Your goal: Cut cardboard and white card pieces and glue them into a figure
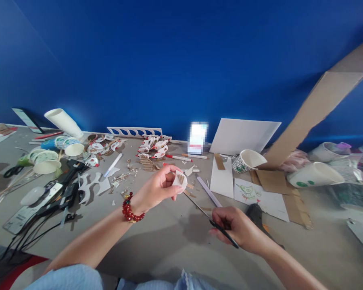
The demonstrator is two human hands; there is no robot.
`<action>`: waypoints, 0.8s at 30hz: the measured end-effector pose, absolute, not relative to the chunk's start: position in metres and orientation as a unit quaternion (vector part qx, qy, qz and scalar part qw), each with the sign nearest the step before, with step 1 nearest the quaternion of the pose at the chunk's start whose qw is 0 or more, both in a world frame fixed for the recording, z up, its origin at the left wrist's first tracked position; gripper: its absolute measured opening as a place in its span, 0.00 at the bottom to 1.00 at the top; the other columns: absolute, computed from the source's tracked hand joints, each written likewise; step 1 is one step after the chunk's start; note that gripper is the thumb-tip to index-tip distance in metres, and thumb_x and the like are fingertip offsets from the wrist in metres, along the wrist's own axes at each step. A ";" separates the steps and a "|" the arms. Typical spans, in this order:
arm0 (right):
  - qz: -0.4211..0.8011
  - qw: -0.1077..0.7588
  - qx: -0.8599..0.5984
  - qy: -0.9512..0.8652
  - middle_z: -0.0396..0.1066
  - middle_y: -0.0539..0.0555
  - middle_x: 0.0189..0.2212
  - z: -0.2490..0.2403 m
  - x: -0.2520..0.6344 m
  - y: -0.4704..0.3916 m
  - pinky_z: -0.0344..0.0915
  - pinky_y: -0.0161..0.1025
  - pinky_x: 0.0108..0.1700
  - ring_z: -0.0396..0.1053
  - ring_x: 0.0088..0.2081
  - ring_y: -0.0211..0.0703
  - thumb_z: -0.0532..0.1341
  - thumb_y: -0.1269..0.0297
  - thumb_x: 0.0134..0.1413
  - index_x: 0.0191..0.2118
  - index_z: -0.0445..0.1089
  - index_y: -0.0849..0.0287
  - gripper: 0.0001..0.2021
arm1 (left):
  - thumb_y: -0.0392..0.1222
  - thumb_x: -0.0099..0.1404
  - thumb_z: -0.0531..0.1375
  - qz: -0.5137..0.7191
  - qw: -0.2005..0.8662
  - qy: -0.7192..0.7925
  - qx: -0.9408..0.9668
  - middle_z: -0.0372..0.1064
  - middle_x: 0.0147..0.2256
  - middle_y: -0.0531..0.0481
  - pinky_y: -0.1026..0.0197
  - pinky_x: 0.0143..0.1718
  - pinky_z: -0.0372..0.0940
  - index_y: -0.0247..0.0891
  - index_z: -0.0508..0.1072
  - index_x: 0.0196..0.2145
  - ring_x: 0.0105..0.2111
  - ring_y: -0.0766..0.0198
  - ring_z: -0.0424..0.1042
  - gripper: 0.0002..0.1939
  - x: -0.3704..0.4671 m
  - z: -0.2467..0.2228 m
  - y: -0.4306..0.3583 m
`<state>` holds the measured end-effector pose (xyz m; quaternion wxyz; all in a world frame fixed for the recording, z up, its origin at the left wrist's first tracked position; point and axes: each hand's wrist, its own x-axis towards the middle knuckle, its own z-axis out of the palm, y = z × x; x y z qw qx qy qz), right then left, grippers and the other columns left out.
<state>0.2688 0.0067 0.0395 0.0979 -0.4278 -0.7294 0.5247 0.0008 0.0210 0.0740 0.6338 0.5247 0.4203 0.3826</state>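
Observation:
My left hand [161, 186], with a red bead bracelet [130, 209] on its wrist, pinches a small white paper piece [180, 182] with a bit of corrugated cardboard on its face. Dark-handled scissors [220, 233] are in the closed fingers of my right hand [234, 225]. Their blades point up and left, with the tips close to the lower edge of the paper piece. Whether the blades touch it I cannot tell. Beyond my left hand lie white paper birds with red beaks [157, 147] and scraps of corrugated cardboard [148, 163].
Paper cups [74, 147], a glue gun [69, 197] and cables crowd the left. To the right are a patterned cup [249, 160], a drawing [260, 197], a dark tool [254, 215] and cardboard [272, 181]. A lit phone screen [197, 137] stands against the blue wall [169, 60].

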 end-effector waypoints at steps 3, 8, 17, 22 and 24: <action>0.575 0.092 -0.421 -0.696 0.52 0.42 0.15 0.042 0.269 0.006 0.46 0.31 0.23 0.47 0.21 0.33 0.65 0.48 0.48 0.20 0.50 0.56 0.25 | 0.40 0.61 0.63 0.382 0.630 0.423 0.527 0.70 0.32 0.51 0.62 0.32 0.62 0.38 0.64 0.47 0.25 0.69 0.66 0.18 0.001 0.074 0.021; 0.610 0.083 -0.424 -0.664 0.54 0.42 0.14 0.043 0.270 0.006 0.47 0.31 0.22 0.50 0.20 0.32 0.67 0.47 0.46 0.21 0.51 0.55 0.25 | 0.40 0.61 0.63 0.378 0.632 0.425 0.526 0.71 0.33 0.51 0.62 0.32 0.62 0.38 0.65 0.47 0.25 0.69 0.67 0.18 0.000 0.075 0.022; 0.394 0.070 -0.494 -0.772 0.53 0.44 0.17 0.049 0.265 0.003 0.45 0.32 0.23 0.48 0.23 0.35 0.63 0.55 0.47 0.21 0.51 0.56 0.20 | 0.39 0.62 0.63 0.389 0.628 0.431 0.518 0.71 0.34 0.51 0.63 0.30 0.61 0.39 0.64 0.47 0.26 0.70 0.66 0.17 0.000 0.074 0.020; 0.367 0.061 -0.503 -0.780 0.58 0.46 0.18 0.049 0.261 -0.005 0.48 0.33 0.24 0.52 0.22 0.36 0.63 0.50 0.50 0.23 0.57 0.56 0.18 | 0.38 0.62 0.62 0.413 0.631 0.420 0.505 0.71 0.36 0.51 0.64 0.31 0.61 0.39 0.63 0.47 0.26 0.71 0.66 0.17 0.001 0.071 0.018; 0.363 0.050 -0.506 -0.781 0.58 0.46 0.18 0.051 0.261 -0.007 0.48 0.33 0.24 0.52 0.22 0.36 0.63 0.50 0.50 0.23 0.58 0.56 0.18 | 0.39 0.62 0.63 0.414 0.633 0.420 0.502 0.71 0.35 0.51 0.63 0.31 0.61 0.39 0.63 0.48 0.26 0.70 0.66 0.17 0.002 0.069 0.016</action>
